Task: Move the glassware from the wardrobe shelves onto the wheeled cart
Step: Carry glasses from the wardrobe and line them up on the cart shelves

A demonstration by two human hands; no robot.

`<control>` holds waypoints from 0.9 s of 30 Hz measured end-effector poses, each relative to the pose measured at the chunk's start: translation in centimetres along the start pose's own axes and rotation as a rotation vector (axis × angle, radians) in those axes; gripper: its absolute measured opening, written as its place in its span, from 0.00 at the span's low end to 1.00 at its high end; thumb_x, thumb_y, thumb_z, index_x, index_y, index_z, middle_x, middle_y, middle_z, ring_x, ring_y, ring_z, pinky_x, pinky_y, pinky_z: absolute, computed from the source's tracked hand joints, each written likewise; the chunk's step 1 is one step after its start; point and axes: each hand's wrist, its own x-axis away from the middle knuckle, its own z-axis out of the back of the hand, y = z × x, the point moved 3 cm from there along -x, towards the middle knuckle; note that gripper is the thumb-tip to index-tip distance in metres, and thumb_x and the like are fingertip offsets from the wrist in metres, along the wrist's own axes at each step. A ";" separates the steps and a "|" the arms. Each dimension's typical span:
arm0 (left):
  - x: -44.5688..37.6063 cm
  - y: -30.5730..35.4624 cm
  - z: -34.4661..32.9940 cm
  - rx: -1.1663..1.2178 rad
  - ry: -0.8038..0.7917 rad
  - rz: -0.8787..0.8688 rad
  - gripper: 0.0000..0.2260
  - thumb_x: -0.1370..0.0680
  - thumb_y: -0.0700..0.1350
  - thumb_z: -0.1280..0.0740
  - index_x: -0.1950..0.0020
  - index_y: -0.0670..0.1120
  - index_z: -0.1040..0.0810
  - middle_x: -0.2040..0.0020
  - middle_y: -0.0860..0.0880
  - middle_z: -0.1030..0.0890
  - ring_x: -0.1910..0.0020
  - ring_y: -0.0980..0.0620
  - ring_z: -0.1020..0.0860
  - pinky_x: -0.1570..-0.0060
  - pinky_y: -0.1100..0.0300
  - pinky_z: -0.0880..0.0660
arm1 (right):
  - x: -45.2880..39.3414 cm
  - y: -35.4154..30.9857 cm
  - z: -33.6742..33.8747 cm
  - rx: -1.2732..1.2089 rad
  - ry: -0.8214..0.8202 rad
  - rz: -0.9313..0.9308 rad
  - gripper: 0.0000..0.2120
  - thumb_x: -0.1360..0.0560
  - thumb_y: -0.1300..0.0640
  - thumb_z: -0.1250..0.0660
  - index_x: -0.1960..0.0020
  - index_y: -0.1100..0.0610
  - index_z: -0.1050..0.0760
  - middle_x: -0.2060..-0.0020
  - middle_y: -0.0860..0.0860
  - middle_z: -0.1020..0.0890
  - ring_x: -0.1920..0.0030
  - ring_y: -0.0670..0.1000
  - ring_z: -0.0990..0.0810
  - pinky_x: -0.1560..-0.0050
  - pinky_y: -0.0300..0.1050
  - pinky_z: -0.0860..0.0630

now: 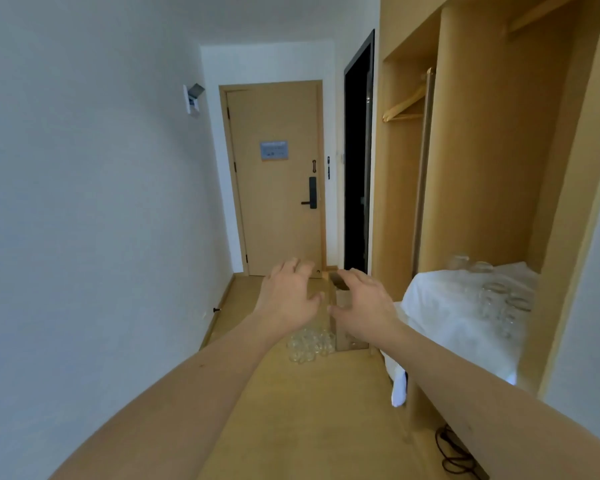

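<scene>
Wardrobe panels fill my right side, one open bay with a white-cloth-covered shelf where clear glassware stands; I can't count the pieces, they blur together. One wooden door closes the far end of the corridor, with a dark doorway to its right. Bare floor runs open between the white wall and the wardrobe. On it sit a cluster of glasses, count unclear, touching a cardboard box. Two hangers hang in the farther bay. My left hand and right hand hover apart above the floor glasses, fingers spread, holding nothing.
</scene>
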 end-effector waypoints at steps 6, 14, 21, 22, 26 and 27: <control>-7.0 -2.3 -2.8 0.059 -0.028 -0.088 0.27 0.20 0.55 0.35 0.22 0.49 0.35 0.23 0.43 0.35 0.24 0.42 0.38 0.27 0.46 0.35 | -5.3 2.1 -1.9 0.071 0.030 -0.084 0.35 0.25 0.46 0.31 0.21 0.51 0.38 0.26 0.50 0.31 0.26 0.57 0.35 0.29 0.50 0.34; -16.7 -5.1 -6.6 0.143 -0.100 -0.295 0.30 0.19 0.56 0.35 0.20 0.48 0.38 0.20 0.45 0.39 0.21 0.44 0.43 0.25 0.46 0.38 | -11.3 3.8 -4.0 0.143 0.145 -0.337 0.30 0.24 0.47 0.31 0.26 0.55 0.33 0.27 0.53 0.30 0.27 0.59 0.33 0.33 0.50 0.30; -22.2 -6.3 -9.7 0.227 -0.169 -0.479 0.30 0.20 0.57 0.35 0.21 0.48 0.37 0.21 0.46 0.37 0.22 0.44 0.41 0.26 0.45 0.36 | -14.1 4.7 -4.7 0.226 0.231 -0.517 0.35 0.23 0.46 0.31 0.21 0.53 0.40 0.23 0.50 0.34 0.25 0.57 0.36 0.29 0.50 0.33; -22.8 -6.3 -10.3 0.231 -0.177 -0.499 0.30 0.20 0.57 0.35 0.21 0.49 0.37 0.21 0.46 0.37 0.22 0.44 0.41 0.26 0.46 0.36 | -14.1 4.9 -4.9 0.237 0.239 -0.547 0.35 0.23 0.46 0.31 0.20 0.52 0.40 0.23 0.50 0.34 0.25 0.56 0.35 0.30 0.50 0.33; -25.0 -5.5 -12.6 0.264 -0.208 -0.565 0.29 0.20 0.58 0.35 0.21 0.51 0.37 0.21 0.47 0.37 0.22 0.44 0.40 0.26 0.46 0.35 | -13.8 6.5 -5.7 0.268 0.262 -0.658 0.35 0.23 0.46 0.31 0.20 0.52 0.40 0.23 0.50 0.35 0.25 0.57 0.35 0.32 0.49 0.32; -25.4 -5.3 -13.0 0.264 -0.207 -0.585 0.29 0.20 0.58 0.35 0.22 0.51 0.36 0.21 0.48 0.37 0.22 0.44 0.39 0.27 0.46 0.34 | -13.6 6.8 -5.8 0.269 0.263 -0.675 0.35 0.23 0.46 0.31 0.21 0.52 0.40 0.23 0.50 0.34 0.26 0.57 0.35 0.33 0.49 0.32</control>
